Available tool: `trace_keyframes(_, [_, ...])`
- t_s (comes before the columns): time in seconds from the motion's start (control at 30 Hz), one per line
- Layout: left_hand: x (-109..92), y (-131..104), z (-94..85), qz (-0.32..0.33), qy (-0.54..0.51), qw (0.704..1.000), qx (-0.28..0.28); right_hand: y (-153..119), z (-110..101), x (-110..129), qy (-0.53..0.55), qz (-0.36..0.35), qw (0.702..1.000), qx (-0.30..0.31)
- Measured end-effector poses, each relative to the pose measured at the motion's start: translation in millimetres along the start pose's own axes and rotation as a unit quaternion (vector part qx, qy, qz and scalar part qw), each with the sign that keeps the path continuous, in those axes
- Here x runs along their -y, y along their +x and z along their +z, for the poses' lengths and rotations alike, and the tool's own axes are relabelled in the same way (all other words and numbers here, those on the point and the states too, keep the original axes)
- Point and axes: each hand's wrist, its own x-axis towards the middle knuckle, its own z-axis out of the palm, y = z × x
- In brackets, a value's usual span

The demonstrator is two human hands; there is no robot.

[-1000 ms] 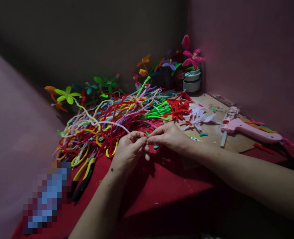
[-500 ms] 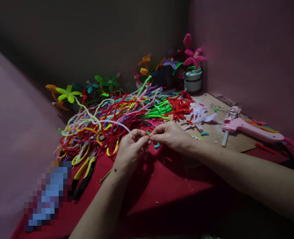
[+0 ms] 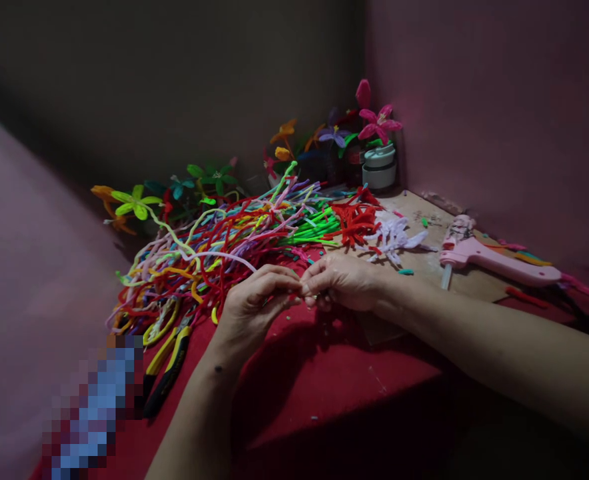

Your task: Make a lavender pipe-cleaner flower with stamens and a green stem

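My left hand [image 3: 259,300] and my right hand [image 3: 342,281] meet above the red tablecloth [image 3: 334,393], fingertips pinched together. Whatever small thing they hold is mostly covered by the fingers, and I cannot make it out. Just behind them spreads a tangled pile of coloured pipe cleaners [image 3: 214,250]. Green pipe cleaner stems [image 3: 317,228] lie beyond my fingers, beside red pipe cleaner pieces [image 3: 354,223] and pale lilac ones [image 3: 394,239].
Pliers [image 3: 167,370] with yellow and black handles lie left of my left wrist. A pink glue gun [image 3: 504,263] rests on cardboard [image 3: 467,287] at the right. Pipe cleaner flowers [image 3: 380,123] and a lidded pot [image 3: 379,168] stand at the back.
My left hand has shifted slightly left and turned, its fingers now reaching across to the right hand. The green bit seen by the fingertips is no longer visible. The view has shifted a little.
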Motion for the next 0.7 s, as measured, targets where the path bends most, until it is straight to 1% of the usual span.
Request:
trace_keyframes(0.13, [-1.3,-3.8,-4.1,0.039,0.061,0.997,-0.003,-3.8,3.1,5.3,0.002,0.014,1.000,0.020])
trace_keyframes(0.2, [-2.0,-5.7,-5.0,0.052,0.090,0.995,0.004,-4.9,3.8,6.8,-0.007,0.014,1.000,0.025])
trace_keyframes(0.37, [-1.2,-8.2,-2.4,0.093,0.172,0.980,0.022,-6.1,2.8,6.1,-0.089,-0.019,0.996,0.016])
trace_keyframes(0.5, [3.3,-11.0,2.1,0.101,0.218,0.970,0.039,-4.8,2.6,5.4,-0.111,-0.024,0.993,0.003])
trace_keyframes(0.6, [5.1,-13.9,6.6,0.077,0.234,0.969,0.031,-3.4,5.0,5.0,-0.139,-0.030,0.990,-0.014])
trace_keyframes(0.67, [5.0,-14.6,10.5,0.023,0.213,0.977,0.004,-3.7,8.3,3.6,-0.205,-0.046,0.977,-0.038])
trace_keyframes(0.7, [4.9,-14.3,12.7,-0.021,0.187,0.982,-0.014,-4.3,10.2,2.2,-0.254,-0.064,0.963,-0.058])
